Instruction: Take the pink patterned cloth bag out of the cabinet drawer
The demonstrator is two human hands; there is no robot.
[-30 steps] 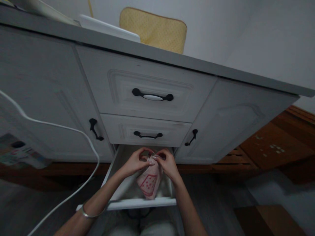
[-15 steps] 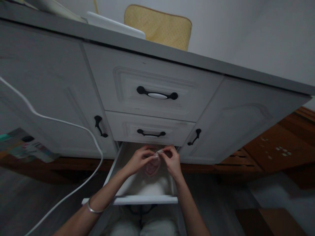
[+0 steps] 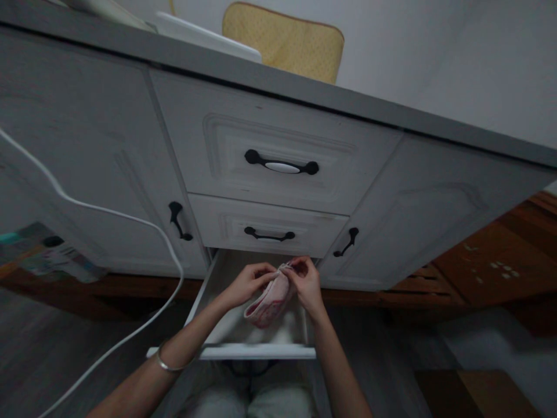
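A small soft pink-and-white cloth piece [image 3: 270,302], shaped like a sock or little pouch, hangs above the open bottom drawer [image 3: 230,351]. Its exact kind is hard to make out in the dim light. My left hand [image 3: 252,283] pinches its gathered top edge from the left, thumb against fingers. From the right, my right hand [image 3: 306,284] pinches the same edge, the fingertips of both hands close together. The cloth's lower end droops toward the drawer's front left. Under it shows the drawer's pale inside.
The white cabinet [image 3: 278,139] has shut drawers above the open one and doors on both sides. A white cable [image 3: 113,215] crosses on the left. On the countertop a yellow padded panel [image 3: 282,40] stands against the wall. A brown box [image 3: 483,395] sits at lower right.
The cloth piece has swung out to the lower left and shows more of its length. Both hands keep their pinch at nearly the same place. The view has shifted slightly.
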